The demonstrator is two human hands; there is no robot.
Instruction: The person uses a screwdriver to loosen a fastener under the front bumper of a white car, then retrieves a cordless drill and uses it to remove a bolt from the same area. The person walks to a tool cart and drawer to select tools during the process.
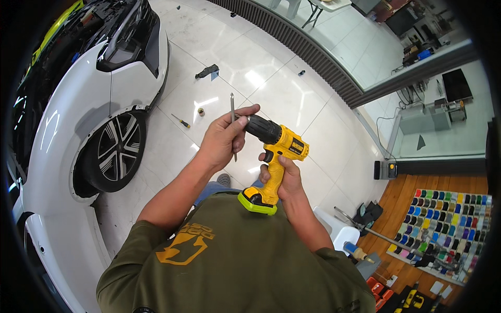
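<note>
Right grip (290,180) on drill (284,143), car (65,125) nearby

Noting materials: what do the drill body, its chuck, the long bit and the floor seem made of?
Drill body: probably plastic, satin yellow, judging by its moulded curves.
Chuck: dull black with ridges; plastic or coated metal, unclear which.
Long bit: likely steel, from its slim grey shank and faint sheen.
Floor: apparently polished or glazed tile, given straight joints and bright reflections.
</note>
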